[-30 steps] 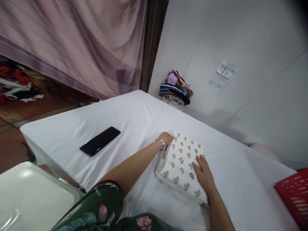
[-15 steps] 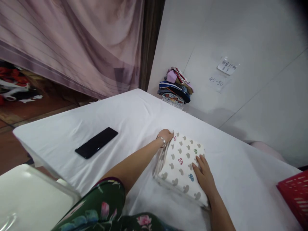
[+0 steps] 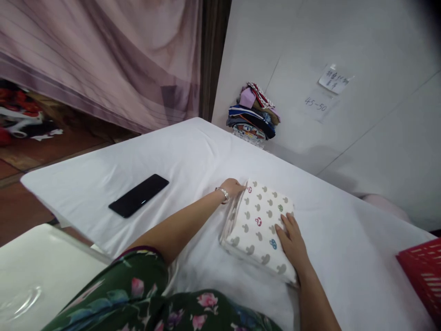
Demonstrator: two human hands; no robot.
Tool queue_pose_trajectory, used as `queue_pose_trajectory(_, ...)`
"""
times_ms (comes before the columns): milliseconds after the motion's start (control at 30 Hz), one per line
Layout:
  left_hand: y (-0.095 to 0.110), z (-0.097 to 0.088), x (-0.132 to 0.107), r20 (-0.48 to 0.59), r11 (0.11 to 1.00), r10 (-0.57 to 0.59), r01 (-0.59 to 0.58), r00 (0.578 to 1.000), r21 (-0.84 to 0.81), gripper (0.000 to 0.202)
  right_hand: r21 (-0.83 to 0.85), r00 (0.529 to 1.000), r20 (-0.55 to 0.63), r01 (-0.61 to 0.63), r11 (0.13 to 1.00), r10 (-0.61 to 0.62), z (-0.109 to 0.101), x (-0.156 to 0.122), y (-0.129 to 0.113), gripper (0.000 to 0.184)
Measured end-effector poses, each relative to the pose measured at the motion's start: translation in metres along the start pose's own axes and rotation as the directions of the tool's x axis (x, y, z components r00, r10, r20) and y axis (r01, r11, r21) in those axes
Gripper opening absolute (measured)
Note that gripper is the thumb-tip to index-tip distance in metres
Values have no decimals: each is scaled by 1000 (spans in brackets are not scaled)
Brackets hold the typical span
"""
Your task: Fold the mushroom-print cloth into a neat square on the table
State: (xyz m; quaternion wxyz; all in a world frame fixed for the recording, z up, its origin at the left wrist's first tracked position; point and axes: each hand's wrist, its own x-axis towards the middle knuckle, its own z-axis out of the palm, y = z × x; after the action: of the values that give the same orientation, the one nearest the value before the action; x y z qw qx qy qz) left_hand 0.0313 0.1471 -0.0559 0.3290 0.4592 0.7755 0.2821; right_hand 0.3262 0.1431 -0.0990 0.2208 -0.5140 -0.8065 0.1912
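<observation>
A person's left hand (image 3: 231,187) touches the far-left corner of a folded, mushroom-print cloth (image 3: 263,225); whether it pinches cannot be told. The right hand (image 3: 292,244) lies spread flat along its right side. The cloth rests on a white-draped table (image 3: 186,156), near edge slanting down rightward, long axis unclear. At far right, a red basket (image 3: 422,271), contents hidden.
</observation>
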Motion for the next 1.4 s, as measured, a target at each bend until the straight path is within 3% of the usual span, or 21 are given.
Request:
queue_pose_trajectory(267, -25, 4, -54, 60, 997, 69, -70, 996, 20, 28, 1, 1000, 6, -13, 1000, 13, -2, 0, -2, 59)
queue_pose_trajectory(467, -24, 7, -64, 52, 998, 57, -59, 997, 39, 28, 21, 999, 9, -31, 999, 30, -3, -1, -3, 61)
queue_pose_trajectory(600, -23, 6, -72, 122, 998, 64, -66, 990, 19, 20, 9, 999, 19, -30, 1000, 30, -4, 0, -3, 62)
queue_pose_trajectory(767, -27, 5, -75, 161, 997, 77, -76, 984, -10, 15, -211, 996, 72, -36, 977, 52, -17, -3, -23, 61)
queue_pose_trajectory(833, -29, 5, -75, 146, 998, 63, -61, 987, -19, 15, -293, 994, 104, 19, 956, 12, -20, -6, -36, 59)
queue_pose_trajectory(967, -33, 7, -75, 111, 999, 41, -44, 993, 26, 14, -303, 960, 255, 197, 932, -120, -13, -13, -50, 56)
queue_pose_trajectory(1167, -33, 2, -82, 166, 998, 56, -52, 985, -30, 16, -290, 960, 263, 176, 941, -98, -6, -17, -52, 55)
queue_pose_trajectory(1267, -31, -1, -96, 217, 995, 89, -78, 972, -57, 21, -233, 952, 265, 217, 948, -153, -10, -20, -69, 55)
queue_pose_trajectory(1400, -30, -3, -118, 253, 993, 115, -117, 961, -10, 16, -180, 906, 336, 332, 926, -259, -1, -26, -93, 55)
